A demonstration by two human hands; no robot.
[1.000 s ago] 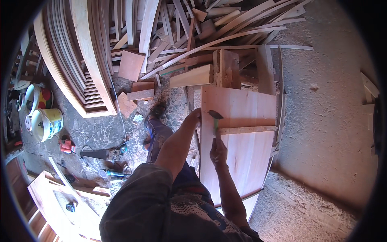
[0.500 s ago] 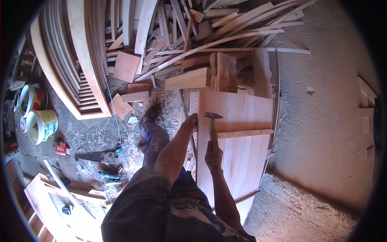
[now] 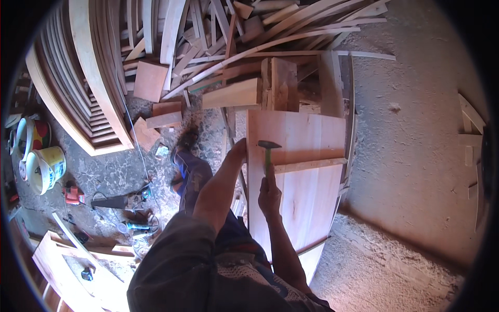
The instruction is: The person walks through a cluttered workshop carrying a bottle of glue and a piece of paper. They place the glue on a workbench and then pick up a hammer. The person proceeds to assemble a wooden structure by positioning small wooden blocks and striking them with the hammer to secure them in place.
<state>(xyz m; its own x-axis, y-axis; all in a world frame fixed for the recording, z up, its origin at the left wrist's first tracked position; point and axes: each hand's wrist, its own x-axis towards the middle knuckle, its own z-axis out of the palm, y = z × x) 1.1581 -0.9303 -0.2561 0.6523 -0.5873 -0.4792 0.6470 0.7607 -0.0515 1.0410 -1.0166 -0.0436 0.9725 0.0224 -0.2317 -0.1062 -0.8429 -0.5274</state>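
Note:
A pale wooden panel [image 3: 304, 203], made of joined boards, lies in front of me with a narrow batten [image 3: 310, 166] across it. My right hand [image 3: 270, 197] is closed around the green handle of a hammer [image 3: 269, 145]. The dark hammer head is over the panel, close to the batten's left end; whether it touches the wood I cannot tell. My left hand [image 3: 238, 150] is at the panel's left edge, its fingers hidden from view. Lower down, a second dark strip [image 3: 312, 245] crosses the panel.
Beyond the panel are wooden blocks [image 3: 284, 86] and a heap of offcuts [image 3: 208, 47]. Curved frames [image 3: 104, 78] lean at the far left. Buckets [image 3: 47, 169], a handsaw [image 3: 110, 202] and a red tool [image 3: 74, 195] are on the floor. A rough wall [image 3: 400, 135] rises on the right.
The whole scene has shifted slightly left and up in the picture. Against the panel, both hands and the hammer stay in nearly the same place.

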